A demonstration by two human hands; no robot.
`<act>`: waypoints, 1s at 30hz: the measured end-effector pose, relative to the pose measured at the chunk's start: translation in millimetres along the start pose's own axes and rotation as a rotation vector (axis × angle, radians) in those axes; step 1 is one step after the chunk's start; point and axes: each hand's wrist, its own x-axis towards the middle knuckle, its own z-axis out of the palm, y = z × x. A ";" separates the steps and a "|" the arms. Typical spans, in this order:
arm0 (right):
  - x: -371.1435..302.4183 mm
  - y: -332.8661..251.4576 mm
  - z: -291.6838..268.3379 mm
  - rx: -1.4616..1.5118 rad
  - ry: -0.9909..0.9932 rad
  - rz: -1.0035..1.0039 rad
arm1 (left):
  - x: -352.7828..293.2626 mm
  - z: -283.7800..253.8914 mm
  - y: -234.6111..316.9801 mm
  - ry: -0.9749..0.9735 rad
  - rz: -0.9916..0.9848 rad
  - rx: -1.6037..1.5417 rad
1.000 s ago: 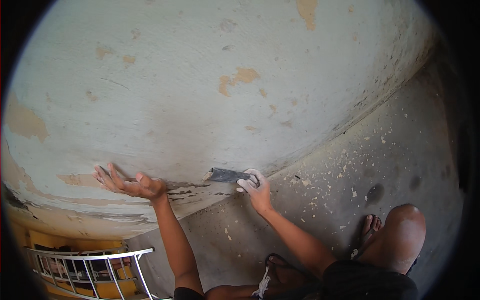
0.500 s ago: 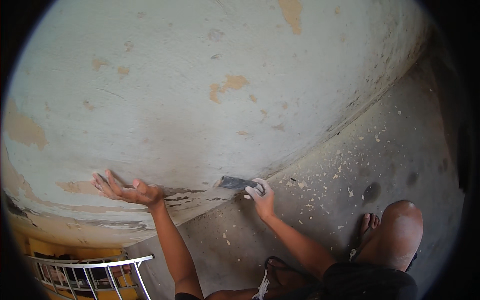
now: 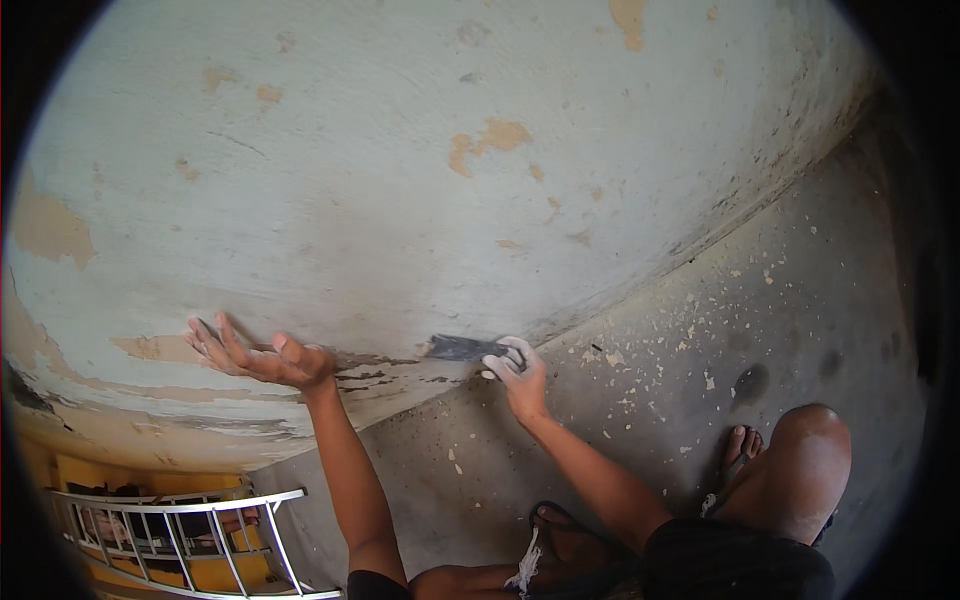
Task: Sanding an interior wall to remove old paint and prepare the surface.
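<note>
In front of me stands a pale, blue-white painted wall (image 3: 350, 220) with peeled tan patches. My right hand (image 3: 518, 375), dusted white, grips a sanding block (image 3: 462, 347) that looks like dark sandpaper around a pale core. The block lies against the lower wall, near dark, flaked cracks (image 3: 365, 370); its far end points left. To the left, my left hand (image 3: 265, 362) is open and holds nothing. Its palm is turned up, its fingers are spread, and it is at the wall beside a bare tan strip (image 3: 155, 348). Whether its back touches the wall, I cannot tell.
The grey concrete floor (image 3: 640, 440) is strewn with paint flakes. A metal ladder (image 3: 200, 510) is at the lower left, with a person (image 3: 110, 525) partly visible behind its rungs. My bent knee (image 3: 810, 460) and sandalled feet are at the lower right.
The sanding block in my right hand has slid a little left along the wall. My left hand keeps its open pose. The whole view has shifted slightly.
</note>
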 end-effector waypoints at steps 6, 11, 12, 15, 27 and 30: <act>-8.1 0.6 12.5 0.050 0.018 0.019 | 3.3 -4.8 -6.4 -0.011 -0.009 -0.030; -0.6 -1.8 4.0 0.018 -0.003 0.009 | -0.1 2.3 -4.7 0.006 0.025 -0.032; -3.4 0.5 -3.6 -0.005 0.038 0.032 | -1.8 0.7 -4.2 0.001 0.038 -0.019; -9.7 10.3 1.7 0.010 0.106 0.052 | -3.9 0.1 -4.3 0.024 -0.016 -0.073; -0.9 -12.2 13.0 0.025 0.047 0.043 | 4.1 0.2 -8.1 0.029 0.010 -0.056; 5.4 -22.3 12.9 0.049 0.003 0.017 | 0.1 0.6 -0.5 0.017 0.022 -0.036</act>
